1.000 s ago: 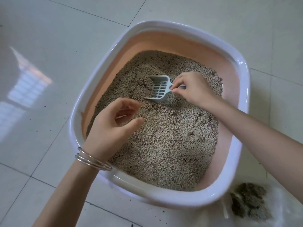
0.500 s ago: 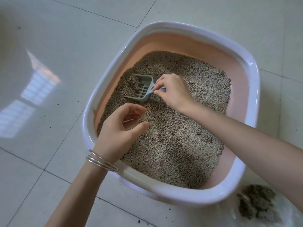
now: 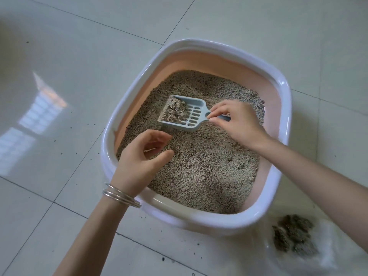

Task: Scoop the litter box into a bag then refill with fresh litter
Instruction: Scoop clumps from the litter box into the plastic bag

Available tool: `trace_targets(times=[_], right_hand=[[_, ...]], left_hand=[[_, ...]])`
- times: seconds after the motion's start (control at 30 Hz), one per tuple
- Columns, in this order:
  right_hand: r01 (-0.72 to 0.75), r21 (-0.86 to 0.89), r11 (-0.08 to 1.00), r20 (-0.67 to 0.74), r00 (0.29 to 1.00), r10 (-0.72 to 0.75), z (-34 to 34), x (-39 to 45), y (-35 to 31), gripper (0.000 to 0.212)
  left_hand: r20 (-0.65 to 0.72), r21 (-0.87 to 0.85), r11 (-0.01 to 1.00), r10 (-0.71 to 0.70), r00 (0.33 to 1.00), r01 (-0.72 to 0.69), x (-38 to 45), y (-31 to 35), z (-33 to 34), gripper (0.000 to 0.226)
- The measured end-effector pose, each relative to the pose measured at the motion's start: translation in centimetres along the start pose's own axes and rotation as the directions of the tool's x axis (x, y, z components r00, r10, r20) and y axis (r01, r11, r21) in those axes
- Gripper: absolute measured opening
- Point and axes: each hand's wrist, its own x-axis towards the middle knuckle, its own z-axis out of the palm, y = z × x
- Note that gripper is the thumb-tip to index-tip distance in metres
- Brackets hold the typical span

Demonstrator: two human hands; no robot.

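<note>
A litter box (image 3: 211, 221) with a white rim and peach walls stands on the tiled floor, filled with grey-beige litter (image 3: 209, 172). My right hand (image 3: 238, 121) pinches the handle of a grey slotted scoop (image 3: 191, 115), lifted just above the litter with a clump of litter in its front end. My left hand (image 3: 139, 160) hovers over the box's near left side with fingers loosely curled, holding nothing. A clear plastic bag (image 3: 326, 246) lies at the lower right with dark scooped clumps (image 3: 292, 234) in it.
Glossy white floor tiles (image 3: 69, 56) surround the box, with small dark litter specks scattered near its front. A window reflection shines on the floor at the left. Metal bangles (image 3: 121, 196) sit on my left wrist.
The scoop dug into the litter at the box's left side and has now risen with a clump of litter in it. My left hand stayed over the near left edge.
</note>
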Motion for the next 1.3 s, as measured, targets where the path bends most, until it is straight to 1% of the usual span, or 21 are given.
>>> trace_targets(times=[0.07,0.13,0.33,0.47,0.67,0.8,1.03,1.3], right_hand=[[0.026,-0.035,0.999,0.012,1.0,-0.025,-1.8,-1.4,0.6,0.011],[0.04,-0.049,0.998,0.018,0.999,-0.039,-3.2,-2.7,1.1,0.009],[0.032,-0.056,0.998,-0.035,0.999,-0.034,-5.3,-6.1,2.0,0.006],[0.03,-0.048,0.998,-0.057,0.998,-0.032,-5.8,-7.9,2.5,0.006],[0.038,-0.054,0.998,-0.031,0.999,-0.04,-6.5,-9.7,3.0,0.007],[0.034,-0.054,0.998,-0.049,0.998,-0.036,-6.8,-10.3,3.2,0.007],[0.027,-0.053,0.998,-0.032,0.999,-0.028,-6.9,-11.4,3.0,0.007],[-0.022,-0.031,0.999,-0.083,0.996,0.019,-7.5,-13.3,3.5,0.009]], left_hand=[[0.002,-0.011,1.0,0.0,1.0,0.0,-0.2,0.1,0.2,0.021],[0.019,-0.013,1.0,0.001,1.0,-0.001,-0.4,0.2,0.5,0.023],[0.046,0.003,0.999,0.04,0.998,-0.041,-1.0,0.6,1.9,0.025],[0.07,0.016,0.998,0.057,0.996,-0.058,-1.4,0.7,2.5,0.024],[0.076,0.015,0.998,0.06,0.995,-0.061,-1.8,0.6,2.7,0.024],[0.073,0.004,0.998,0.06,0.996,-0.061,-2.1,0.7,2.9,0.023],[0.091,0.008,0.998,0.058,0.994,-0.059,-2.5,0.8,3.3,0.023],[0.125,0.019,0.998,0.064,0.99,-0.066,-2.9,0.9,4.0,0.023]])
